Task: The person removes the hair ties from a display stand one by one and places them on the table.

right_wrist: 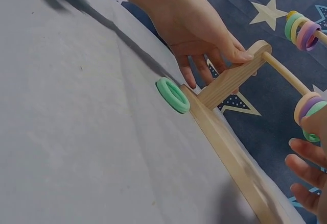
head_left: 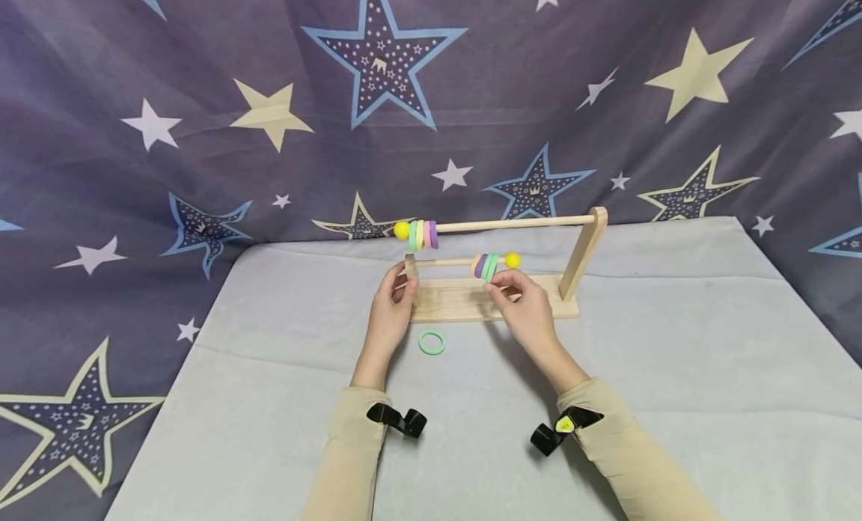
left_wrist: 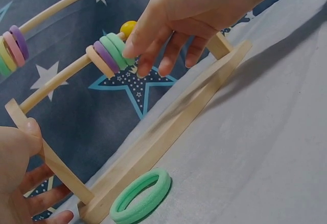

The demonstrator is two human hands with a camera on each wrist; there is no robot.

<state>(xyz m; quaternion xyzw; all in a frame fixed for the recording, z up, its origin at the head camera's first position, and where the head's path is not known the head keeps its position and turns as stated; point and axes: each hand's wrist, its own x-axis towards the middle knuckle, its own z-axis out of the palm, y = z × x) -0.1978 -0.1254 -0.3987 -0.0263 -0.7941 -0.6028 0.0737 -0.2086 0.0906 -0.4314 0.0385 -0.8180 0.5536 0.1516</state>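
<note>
A wooden stand (head_left: 451, 302) has a short post (left_wrist: 64, 173) at its left end and a tall post (head_left: 583, 255) at its right. My left hand (head_left: 390, 308) grips the short post, thumb on the near side. On the lower rod (head_left: 441, 263), which ends in a yellow ball (head_left: 512, 260), hang peach, purple and green hair ties. My right hand (head_left: 532, 319) pinches the outermost green hair tie (left_wrist: 118, 45) between thumb and forefinger; its other fingers hang loosely. Another green hair tie (left_wrist: 164, 187) lies on the table before the stand's left end.
The upper rod (head_left: 518, 224) runs left from the tall post to a yellow ball (head_left: 401, 230), with green, yellow, pink and purple hair ties (head_left: 433, 235) beside it. A grey cloth covers the table (head_left: 673, 341). Behind hangs a dark star-patterned curtain (head_left: 512, 87).
</note>
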